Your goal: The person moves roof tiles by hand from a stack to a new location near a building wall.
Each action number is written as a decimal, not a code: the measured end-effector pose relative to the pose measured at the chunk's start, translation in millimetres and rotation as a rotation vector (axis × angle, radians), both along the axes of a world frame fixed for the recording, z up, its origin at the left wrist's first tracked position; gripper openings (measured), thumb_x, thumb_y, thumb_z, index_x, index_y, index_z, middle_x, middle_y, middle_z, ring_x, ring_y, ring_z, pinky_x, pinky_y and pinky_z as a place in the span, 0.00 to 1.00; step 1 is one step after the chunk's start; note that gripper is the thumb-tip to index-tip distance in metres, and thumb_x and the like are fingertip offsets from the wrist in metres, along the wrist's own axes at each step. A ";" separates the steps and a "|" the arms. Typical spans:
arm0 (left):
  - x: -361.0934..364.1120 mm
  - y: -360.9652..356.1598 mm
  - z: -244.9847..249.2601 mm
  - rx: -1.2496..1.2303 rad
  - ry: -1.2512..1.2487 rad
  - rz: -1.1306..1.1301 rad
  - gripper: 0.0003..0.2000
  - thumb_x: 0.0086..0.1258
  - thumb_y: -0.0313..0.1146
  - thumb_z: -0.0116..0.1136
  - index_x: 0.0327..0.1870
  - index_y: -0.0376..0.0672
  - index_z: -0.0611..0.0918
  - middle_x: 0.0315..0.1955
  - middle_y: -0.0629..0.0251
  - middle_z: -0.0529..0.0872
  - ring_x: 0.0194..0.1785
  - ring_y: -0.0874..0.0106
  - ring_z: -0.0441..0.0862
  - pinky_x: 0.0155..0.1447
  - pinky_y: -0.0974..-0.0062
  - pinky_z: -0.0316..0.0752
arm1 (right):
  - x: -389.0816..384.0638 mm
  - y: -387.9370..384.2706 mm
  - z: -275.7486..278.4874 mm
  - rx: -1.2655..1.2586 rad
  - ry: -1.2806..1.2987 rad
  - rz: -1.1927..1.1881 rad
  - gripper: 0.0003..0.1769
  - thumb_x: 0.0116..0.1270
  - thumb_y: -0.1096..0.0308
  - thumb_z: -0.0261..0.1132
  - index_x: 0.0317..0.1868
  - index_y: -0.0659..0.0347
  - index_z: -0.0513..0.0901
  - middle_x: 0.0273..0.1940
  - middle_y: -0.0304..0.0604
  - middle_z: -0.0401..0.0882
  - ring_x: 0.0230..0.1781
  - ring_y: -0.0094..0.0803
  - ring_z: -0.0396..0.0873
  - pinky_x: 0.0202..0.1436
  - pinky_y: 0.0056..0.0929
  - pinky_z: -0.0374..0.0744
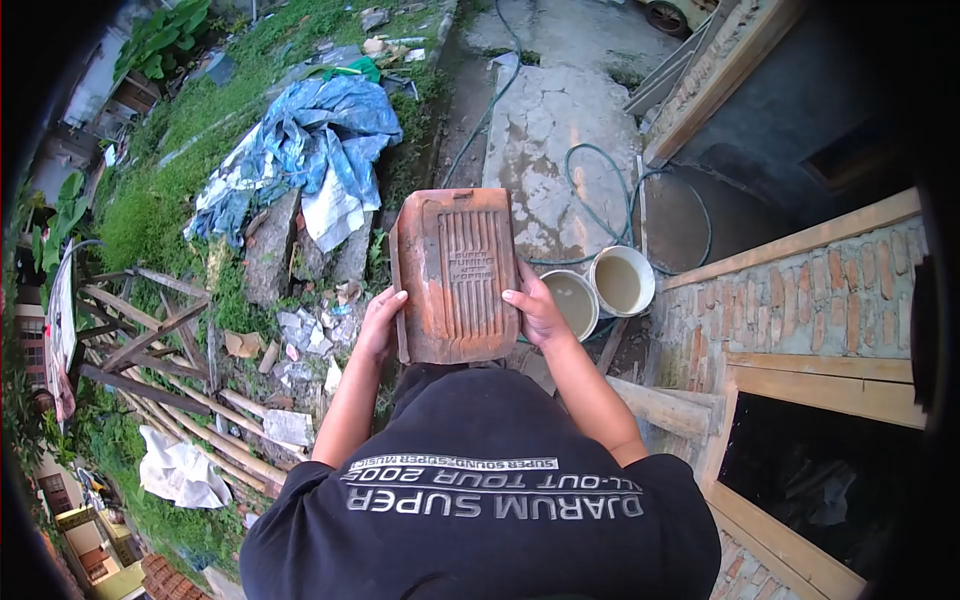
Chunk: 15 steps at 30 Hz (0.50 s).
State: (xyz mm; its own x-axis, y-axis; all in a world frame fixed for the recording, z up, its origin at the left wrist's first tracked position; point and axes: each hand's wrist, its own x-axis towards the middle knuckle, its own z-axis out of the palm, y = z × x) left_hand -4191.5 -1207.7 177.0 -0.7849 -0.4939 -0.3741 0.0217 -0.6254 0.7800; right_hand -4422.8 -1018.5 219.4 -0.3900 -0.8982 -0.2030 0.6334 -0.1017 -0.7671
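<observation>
A reddish-brown clay roof tile is held out in front of my body, its ribbed face with raised lettering turned toward me. My left hand grips its left edge, thumb on the face. On the opposite edge, my right hand is closed the same way, thumb resting on the front. The fingers behind the tile are hidden. Close to my right hand stand two white buckets of murky water, one nearer and one farther right.
A green hose loops over the cracked concrete path. Blue tarpaulin covers rubble at the left. Bamboo poles and a wooden frame lie beyond. A brick wall with timber framing rises on the right.
</observation>
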 end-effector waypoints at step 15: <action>-186.7 -125.5 -22.7 0.046 0.117 -0.108 0.21 0.79 0.39 0.56 0.63 0.32 0.79 0.55 0.60 0.87 0.56 0.72 0.85 0.65 0.69 0.77 | -160.3 -105.2 -1.7 0.066 0.123 -0.098 0.53 0.60 0.65 0.74 0.81 0.69 0.54 0.73 0.52 0.67 0.74 0.40 0.68 0.79 0.38 0.65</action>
State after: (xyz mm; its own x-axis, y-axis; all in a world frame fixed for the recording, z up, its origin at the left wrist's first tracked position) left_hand -4378.2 -1333.2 154.3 -0.8723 -0.3882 -0.2973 0.0413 -0.6643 0.7463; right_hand -4583.1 -1123.7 217.7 -0.5006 -0.8409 -0.2055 0.5238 -0.1053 -0.8453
